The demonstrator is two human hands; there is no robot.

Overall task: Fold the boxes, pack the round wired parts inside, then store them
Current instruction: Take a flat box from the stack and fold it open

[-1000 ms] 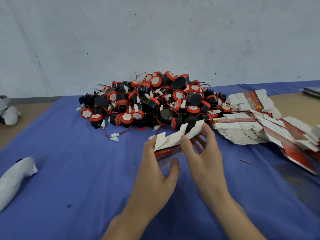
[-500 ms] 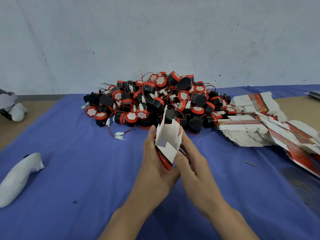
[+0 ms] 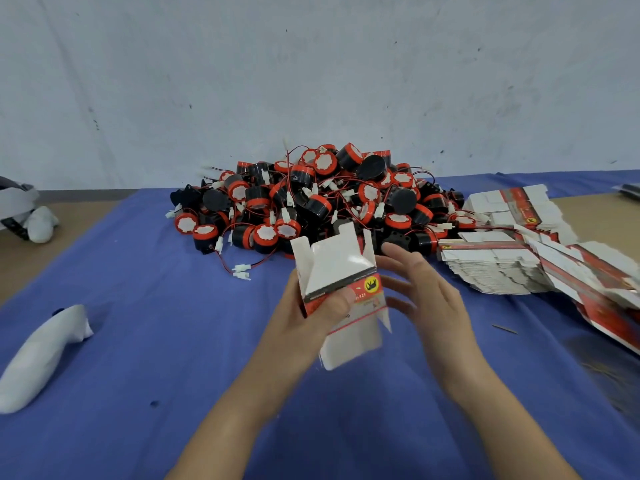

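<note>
Box, partly opened with its white flaps raised, is held over the blue cloth, just in front of the pile of round wired parts. The left hand grips it, thumb curled across the red band. The right hand, fingers straight and spread, is beside it, though I cannot tell if they touch. Flat boxes lie right of the pile.

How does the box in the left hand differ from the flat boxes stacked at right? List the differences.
The held box is opened up with flaps raised; the stacked boxes lie flat. The held box is lifted, gripped by the left hand; the stacked boxes rest on the blue cloth. Both are white card with red print.
</note>
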